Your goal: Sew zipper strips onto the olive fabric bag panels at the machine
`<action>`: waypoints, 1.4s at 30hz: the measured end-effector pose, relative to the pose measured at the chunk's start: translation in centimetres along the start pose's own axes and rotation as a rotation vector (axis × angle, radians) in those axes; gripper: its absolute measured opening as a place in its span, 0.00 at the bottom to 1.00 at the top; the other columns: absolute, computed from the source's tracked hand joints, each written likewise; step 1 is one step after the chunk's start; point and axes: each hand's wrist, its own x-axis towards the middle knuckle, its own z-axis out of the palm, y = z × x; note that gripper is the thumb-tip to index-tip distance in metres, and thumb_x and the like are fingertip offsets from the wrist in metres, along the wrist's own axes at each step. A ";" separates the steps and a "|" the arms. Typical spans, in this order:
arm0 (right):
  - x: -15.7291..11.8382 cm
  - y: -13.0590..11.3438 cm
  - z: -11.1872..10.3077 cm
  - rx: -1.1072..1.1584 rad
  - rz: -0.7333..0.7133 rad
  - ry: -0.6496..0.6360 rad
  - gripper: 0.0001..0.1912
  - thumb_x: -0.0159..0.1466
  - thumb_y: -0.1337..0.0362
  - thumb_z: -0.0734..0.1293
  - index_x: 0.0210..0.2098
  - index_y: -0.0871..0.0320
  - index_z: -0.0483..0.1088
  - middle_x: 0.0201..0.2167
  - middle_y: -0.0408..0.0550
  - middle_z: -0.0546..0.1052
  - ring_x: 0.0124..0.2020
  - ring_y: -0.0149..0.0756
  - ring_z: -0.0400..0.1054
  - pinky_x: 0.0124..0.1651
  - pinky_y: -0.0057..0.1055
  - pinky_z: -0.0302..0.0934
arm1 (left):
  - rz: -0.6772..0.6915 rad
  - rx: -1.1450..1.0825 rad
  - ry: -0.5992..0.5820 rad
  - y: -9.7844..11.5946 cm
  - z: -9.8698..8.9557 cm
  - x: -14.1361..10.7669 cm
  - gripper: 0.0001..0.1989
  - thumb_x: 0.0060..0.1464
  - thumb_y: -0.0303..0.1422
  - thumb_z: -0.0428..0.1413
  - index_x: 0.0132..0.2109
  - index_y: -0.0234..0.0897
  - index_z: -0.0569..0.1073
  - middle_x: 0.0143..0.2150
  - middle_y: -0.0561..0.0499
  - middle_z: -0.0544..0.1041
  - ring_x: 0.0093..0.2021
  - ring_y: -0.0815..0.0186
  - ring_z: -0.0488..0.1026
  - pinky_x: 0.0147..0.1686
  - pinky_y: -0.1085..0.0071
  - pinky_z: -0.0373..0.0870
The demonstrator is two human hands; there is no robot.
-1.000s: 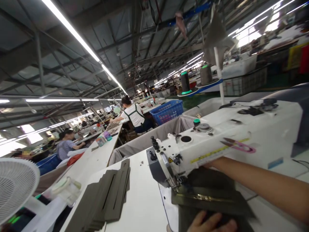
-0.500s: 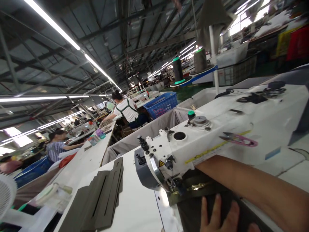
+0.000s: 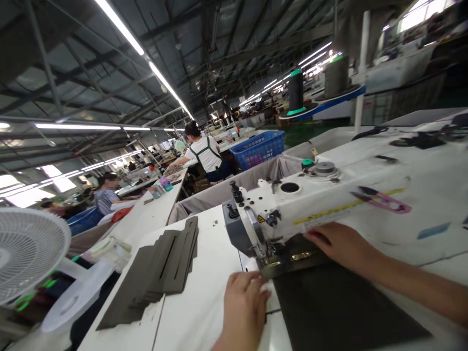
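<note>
Beneath front end of sewing machine (image 3: 325,202), dark cloth (image 3: 340,307) is being fed partway, much of it lying outside; finished stitching cannot be told. Left hand (image 3: 241,297) is being curled at cloth's edge, right hand (image 3: 340,243) bent over cloth beside machine; neither grip can be confirmed. Left of machine, slotted pieces (image 3: 183,273) are being seen stacked. Beyond machine, blue basket (image 3: 258,157) is being seen, contents unclear.

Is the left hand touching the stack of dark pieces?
Apart: the head view shows white table between the left hand and the stack of dark pieces.
</note>
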 end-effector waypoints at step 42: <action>-1.3 -4.8 5.9 -0.090 -0.340 -0.282 0.18 0.61 0.77 0.56 0.40 0.58 0.73 0.37 0.51 0.76 0.40 0.40 0.68 0.49 0.40 0.60 | 0.208 0.182 -0.019 -0.4 1.8 2.5 0.12 0.61 0.26 0.46 0.35 0.33 0.73 0.35 0.44 0.78 0.37 0.62 0.76 0.40 0.63 0.74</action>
